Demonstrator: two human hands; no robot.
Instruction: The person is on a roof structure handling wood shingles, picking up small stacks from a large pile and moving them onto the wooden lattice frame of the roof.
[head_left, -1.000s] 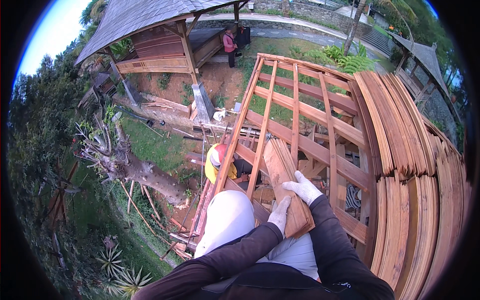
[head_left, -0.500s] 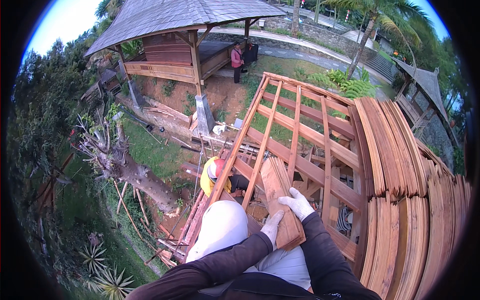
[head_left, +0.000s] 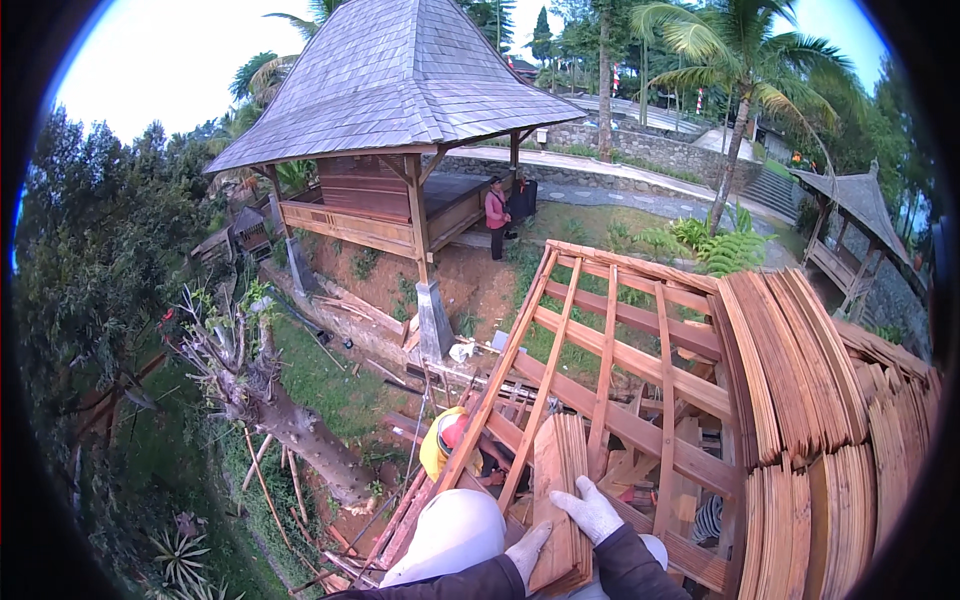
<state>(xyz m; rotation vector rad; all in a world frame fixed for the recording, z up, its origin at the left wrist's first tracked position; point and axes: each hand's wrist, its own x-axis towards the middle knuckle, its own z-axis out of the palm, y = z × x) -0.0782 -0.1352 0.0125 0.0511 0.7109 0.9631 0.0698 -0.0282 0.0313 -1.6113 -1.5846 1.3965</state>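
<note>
A stack of thin wooden shingles (head_left: 560,470) stands tilted in front of me, its far end reaching over the roof battens. My left hand (head_left: 527,551), in a white glove, grips the stack's near left side. On its right side my right hand (head_left: 590,510), gloved too, is closed with the fingers over the edge. Both forearms are in dark sleeves. My raised knee (head_left: 450,532) in pale trousers is left of the stack. Ahead lies the open roof frame (head_left: 600,365) of reddish-brown timber.
Rows of stacked shingles (head_left: 800,370) rise along the right. Below the frame's left edge crouches a person in a red and white helmet and yellow top (head_left: 442,445). Another person in pink (head_left: 496,215) stands by a shingled pavilion (head_left: 415,85). A cut tree trunk (head_left: 310,445) leans at left.
My view has tilted up, so the scene sits lower and more of the pavilion shows. Both hands still hold the shingles. The person below has bent the helmet lower.
</note>
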